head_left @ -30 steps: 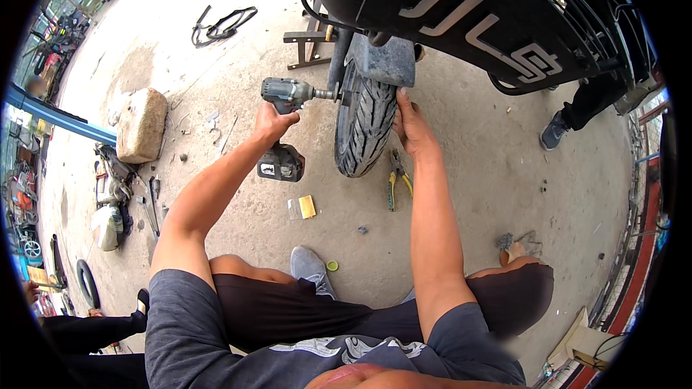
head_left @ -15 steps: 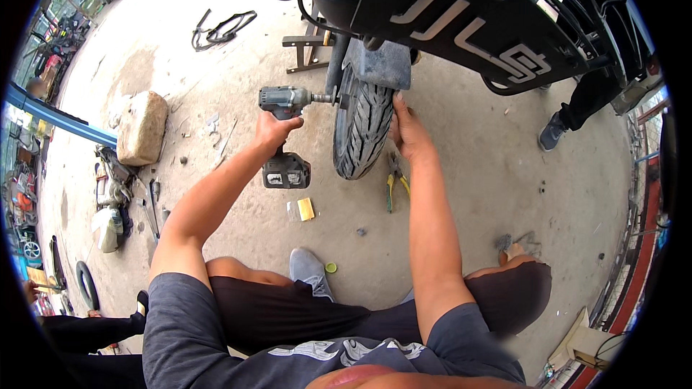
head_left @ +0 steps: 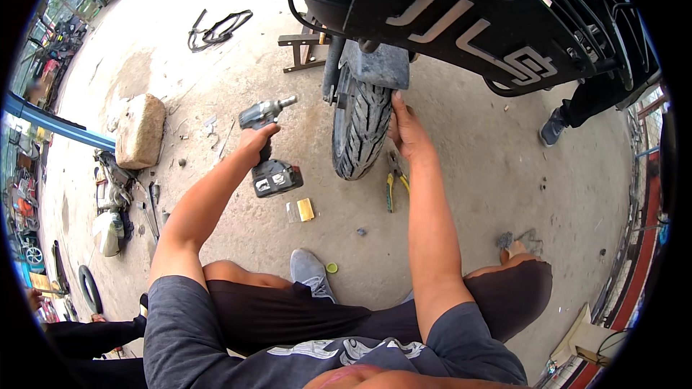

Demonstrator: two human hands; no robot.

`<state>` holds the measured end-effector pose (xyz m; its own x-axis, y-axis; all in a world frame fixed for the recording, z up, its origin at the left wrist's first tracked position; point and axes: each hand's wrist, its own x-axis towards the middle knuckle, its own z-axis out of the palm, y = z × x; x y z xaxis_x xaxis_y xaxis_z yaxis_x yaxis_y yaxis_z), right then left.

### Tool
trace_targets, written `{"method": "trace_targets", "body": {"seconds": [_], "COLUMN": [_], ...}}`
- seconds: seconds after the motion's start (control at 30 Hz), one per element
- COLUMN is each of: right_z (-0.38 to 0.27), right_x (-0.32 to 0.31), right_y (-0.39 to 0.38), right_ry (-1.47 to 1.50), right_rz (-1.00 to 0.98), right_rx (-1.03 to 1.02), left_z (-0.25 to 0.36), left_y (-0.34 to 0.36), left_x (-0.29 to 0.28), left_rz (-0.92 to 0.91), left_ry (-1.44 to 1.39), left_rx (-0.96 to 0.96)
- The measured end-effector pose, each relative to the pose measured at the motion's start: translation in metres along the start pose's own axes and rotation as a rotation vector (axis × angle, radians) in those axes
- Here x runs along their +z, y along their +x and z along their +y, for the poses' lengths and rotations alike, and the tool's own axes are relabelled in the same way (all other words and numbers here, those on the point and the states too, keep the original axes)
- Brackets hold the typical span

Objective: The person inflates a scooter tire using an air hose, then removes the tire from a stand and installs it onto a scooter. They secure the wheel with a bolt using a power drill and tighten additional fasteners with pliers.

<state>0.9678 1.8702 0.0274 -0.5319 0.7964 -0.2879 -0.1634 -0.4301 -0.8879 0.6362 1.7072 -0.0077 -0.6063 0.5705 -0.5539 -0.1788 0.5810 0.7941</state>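
Note:
My left hand is wrapped round the grip of a grey and black cordless impact wrench, whose socket end points up and right. A gap separates that socket from the axle at the left side of a black tyred wheel. My right hand rests against the tyre's right side, just under the dusty fender. Its thumb points up, and the fingers are partly hidden against the tyre. The wheel stands upright beneath a black vehicle body with a dark panel.
Pliers with yellow-green handles lie beside the wheel. A small yellow packet sits on the concrete. At the left are a stone block and some tools. A metal stand is behind the wheel; another person's shoe is at right.
My left hand has drawn the impact wrench left, away from the wheel's axle, and tilted it. My right hand stays at the tyre.

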Motion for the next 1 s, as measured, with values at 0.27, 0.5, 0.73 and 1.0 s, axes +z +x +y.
{"method": "trace_targets", "body": {"seconds": [0.27, 0.5, 0.73, 1.0], "right_z": [0.001, -0.003, -0.002, -0.008], "right_x": [-0.002, 0.003, 0.01, 0.013], "right_y": [0.002, -0.007, -0.006, -0.014], "right_ry": [0.002, -0.035, -0.017, -0.034], "right_rz": [0.043, 0.099, 0.033, 0.004], "right_rx": [0.047, 0.044, 0.026, 0.05], "left_z": [-0.084, -0.135, -0.147, 0.027], "left_y": [-0.004, -0.022, 0.011, -0.052], "left_x": [-0.074, -0.102, -0.138, -0.012], "left_rz": [0.174, 0.182, -0.116, 0.037], "left_ry": [0.406, 0.487, 0.64, 0.789], "left_rx": [-0.189, -0.4, -0.623, 0.626]}}
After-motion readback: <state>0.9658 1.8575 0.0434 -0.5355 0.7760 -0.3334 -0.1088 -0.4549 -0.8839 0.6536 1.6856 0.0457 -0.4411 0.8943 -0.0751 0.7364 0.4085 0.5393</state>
